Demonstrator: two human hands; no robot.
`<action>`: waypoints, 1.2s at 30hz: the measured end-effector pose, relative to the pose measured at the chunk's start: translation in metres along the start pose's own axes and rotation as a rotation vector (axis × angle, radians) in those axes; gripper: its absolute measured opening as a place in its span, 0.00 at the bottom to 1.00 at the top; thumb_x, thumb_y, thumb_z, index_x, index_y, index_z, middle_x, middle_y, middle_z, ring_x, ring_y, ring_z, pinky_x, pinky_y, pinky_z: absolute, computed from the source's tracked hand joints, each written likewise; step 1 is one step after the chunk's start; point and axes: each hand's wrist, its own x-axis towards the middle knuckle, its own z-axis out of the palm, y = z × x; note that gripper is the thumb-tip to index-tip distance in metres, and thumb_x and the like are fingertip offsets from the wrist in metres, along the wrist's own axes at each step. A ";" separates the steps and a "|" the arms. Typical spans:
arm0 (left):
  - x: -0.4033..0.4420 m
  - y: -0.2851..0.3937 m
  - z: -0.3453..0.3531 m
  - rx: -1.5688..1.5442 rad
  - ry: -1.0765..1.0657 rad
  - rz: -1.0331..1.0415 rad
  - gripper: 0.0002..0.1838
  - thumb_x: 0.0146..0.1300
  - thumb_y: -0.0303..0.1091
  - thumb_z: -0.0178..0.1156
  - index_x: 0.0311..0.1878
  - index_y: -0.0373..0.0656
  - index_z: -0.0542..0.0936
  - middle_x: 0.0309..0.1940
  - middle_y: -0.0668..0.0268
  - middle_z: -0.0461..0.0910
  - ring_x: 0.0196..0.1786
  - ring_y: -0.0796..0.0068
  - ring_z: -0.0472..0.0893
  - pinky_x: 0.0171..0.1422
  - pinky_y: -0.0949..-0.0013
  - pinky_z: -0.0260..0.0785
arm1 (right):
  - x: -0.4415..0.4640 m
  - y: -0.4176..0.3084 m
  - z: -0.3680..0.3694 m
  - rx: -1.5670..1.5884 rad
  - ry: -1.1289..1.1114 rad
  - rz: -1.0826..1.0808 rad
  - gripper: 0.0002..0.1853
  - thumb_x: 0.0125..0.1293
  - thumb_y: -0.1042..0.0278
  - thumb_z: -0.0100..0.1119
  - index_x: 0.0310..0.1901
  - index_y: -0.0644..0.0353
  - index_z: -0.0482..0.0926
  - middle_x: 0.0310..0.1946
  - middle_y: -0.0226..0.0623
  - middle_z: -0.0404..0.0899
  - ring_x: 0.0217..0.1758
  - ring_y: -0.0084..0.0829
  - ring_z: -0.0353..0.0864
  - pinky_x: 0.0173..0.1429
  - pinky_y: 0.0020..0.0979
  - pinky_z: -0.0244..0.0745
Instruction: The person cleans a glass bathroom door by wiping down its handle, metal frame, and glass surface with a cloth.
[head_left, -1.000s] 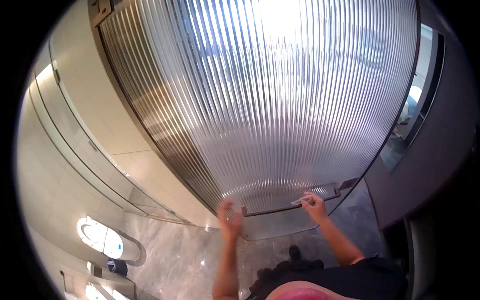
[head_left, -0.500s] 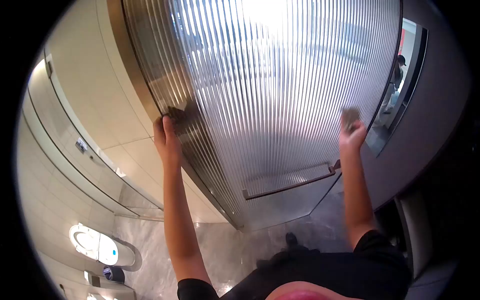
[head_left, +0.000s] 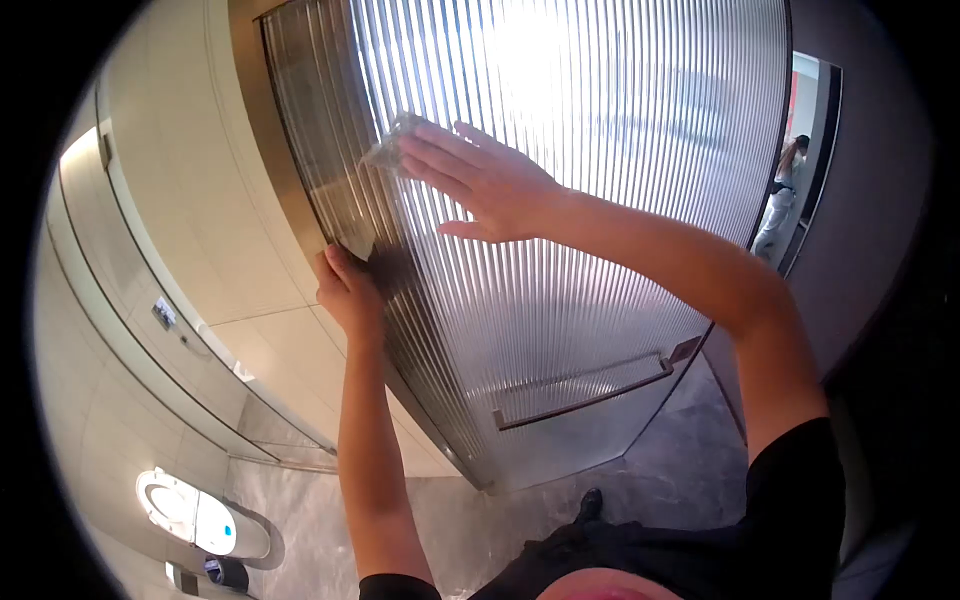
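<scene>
A large ribbed glass door [head_left: 600,270] fills the middle of the view, with a metal bar handle [head_left: 585,398] low on it. My right hand [head_left: 490,185] lies flat with fingers spread over the glass at its upper left. Under its fingertips a greyish-green cloth [head_left: 392,143] is pressed on the pane. Farther down and left, my left hand [head_left: 350,285] is wrapped round the door's left edge, its fingers partly hidden behind the frame.
At the lower left stand a white toilet [head_left: 205,520] and a dark bin [head_left: 227,572]. A person [head_left: 778,205] shows through an opening at the right. Beige wall panels [head_left: 180,200] run along the left, and grey floor lies below.
My right hand has swung up and left across the glass, carrying the cloth. Earlier my left hand rose from near the handle to the door's left edge, where it remains.
</scene>
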 end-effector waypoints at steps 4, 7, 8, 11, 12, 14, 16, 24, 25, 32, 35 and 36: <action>0.002 0.016 -0.006 -0.053 -0.030 -0.061 0.25 0.78 0.52 0.44 0.35 0.39 0.74 0.20 0.58 0.76 0.22 0.64 0.77 0.28 0.60 0.67 | 0.025 0.037 -0.024 -0.074 -0.187 0.288 0.52 0.65 0.45 0.64 0.79 0.40 0.38 0.81 0.32 0.37 0.82 0.34 0.46 0.78 0.49 0.59; 0.002 0.018 -0.008 -0.054 -0.035 -0.076 0.25 0.78 0.51 0.44 0.35 0.39 0.74 0.20 0.58 0.76 0.22 0.64 0.77 0.28 0.60 0.67 | 0.030 0.111 -0.059 -0.375 0.140 0.386 0.47 0.65 0.49 0.64 0.78 0.45 0.45 0.80 0.36 0.45 0.79 0.38 0.55 0.72 0.59 0.63; 0.003 0.017 -0.007 -0.050 -0.031 -0.078 0.24 0.78 0.51 0.43 0.35 0.39 0.74 0.20 0.58 0.76 0.22 0.64 0.77 0.28 0.60 0.67 | 0.035 0.120 -0.085 -0.045 0.333 0.297 0.37 0.74 0.61 0.51 0.78 0.60 0.45 0.80 0.45 0.41 0.83 0.46 0.37 0.83 0.48 0.36; 0.001 0.014 -0.009 -0.055 -0.070 -0.118 0.24 0.78 0.51 0.43 0.37 0.39 0.74 0.20 0.58 0.76 0.21 0.64 0.77 0.28 0.59 0.67 | 0.025 0.148 -0.094 -0.547 0.278 0.588 0.44 0.74 0.46 0.49 0.78 0.64 0.39 0.80 0.50 0.34 0.84 0.44 0.32 0.83 0.52 0.32; 0.001 0.014 -0.008 -0.044 -0.074 -0.113 0.23 0.78 0.50 0.44 0.37 0.38 0.74 0.20 0.57 0.76 0.22 0.63 0.77 0.29 0.58 0.67 | 0.024 0.146 -0.091 -0.569 0.292 0.564 0.45 0.74 0.46 0.48 0.77 0.66 0.39 0.80 0.50 0.34 0.84 0.44 0.31 0.83 0.52 0.32; 0.000 0.012 -0.009 -0.027 -0.051 -0.101 0.23 0.78 0.50 0.44 0.38 0.38 0.74 0.20 0.56 0.76 0.23 0.60 0.77 0.30 0.57 0.68 | 0.022 0.120 -0.075 -0.574 0.369 0.391 0.47 0.63 0.57 0.66 0.78 0.45 0.46 0.80 0.37 0.46 0.80 0.39 0.54 0.73 0.58 0.62; -0.003 0.004 -0.009 0.004 -0.062 -0.133 0.22 0.78 0.48 0.45 0.39 0.37 0.74 0.24 0.52 0.77 0.27 0.52 0.78 0.34 0.54 0.69 | 0.021 0.073 -0.057 0.001 0.142 0.498 0.52 0.62 0.63 0.68 0.79 0.43 0.40 0.81 0.35 0.39 0.82 0.39 0.47 0.75 0.60 0.58; -0.005 -0.005 -0.014 -0.104 -0.115 -0.151 0.18 0.77 0.47 0.46 0.46 0.42 0.77 0.31 0.40 0.79 0.35 0.34 0.79 0.35 0.44 0.67 | 0.046 -0.037 0.038 -0.070 -0.293 -0.238 0.45 0.68 0.38 0.54 0.78 0.51 0.48 0.81 0.33 0.41 0.84 0.36 0.36 0.84 0.46 0.33; -0.005 -0.001 -0.016 -0.058 -0.121 -0.163 0.17 0.77 0.47 0.47 0.45 0.43 0.77 0.30 0.40 0.79 0.35 0.32 0.78 0.33 0.41 0.65 | 0.053 -0.031 0.036 -0.050 -0.298 -0.217 0.45 0.68 0.40 0.55 0.79 0.50 0.48 0.81 0.33 0.41 0.84 0.36 0.37 0.83 0.45 0.37; -0.007 0.005 -0.010 -0.134 -0.014 -0.125 0.17 0.77 0.46 0.46 0.42 0.43 0.77 0.25 0.45 0.77 0.29 0.41 0.78 0.33 0.48 0.67 | 0.091 0.071 -0.040 -0.474 0.307 0.202 0.44 0.65 0.52 0.63 0.77 0.50 0.51 0.81 0.38 0.42 0.84 0.39 0.38 0.81 0.56 0.41; -0.006 0.013 -0.019 -0.044 -0.022 -0.034 0.22 0.78 0.49 0.44 0.41 0.40 0.77 0.22 0.51 0.76 0.24 0.53 0.78 0.29 0.54 0.67 | 0.078 0.041 -0.042 -0.381 0.186 0.323 0.45 0.70 0.46 0.55 0.78 0.56 0.43 0.81 0.43 0.36 0.84 0.41 0.34 0.82 0.56 0.34; -0.007 0.015 -0.020 -0.063 -0.050 -0.050 0.22 0.78 0.50 0.44 0.41 0.40 0.77 0.23 0.51 0.77 0.24 0.54 0.78 0.29 0.55 0.67 | 0.068 0.044 -0.018 -0.270 0.305 0.223 0.46 0.66 0.45 0.61 0.78 0.50 0.47 0.81 0.37 0.38 0.84 0.37 0.37 0.81 0.62 0.36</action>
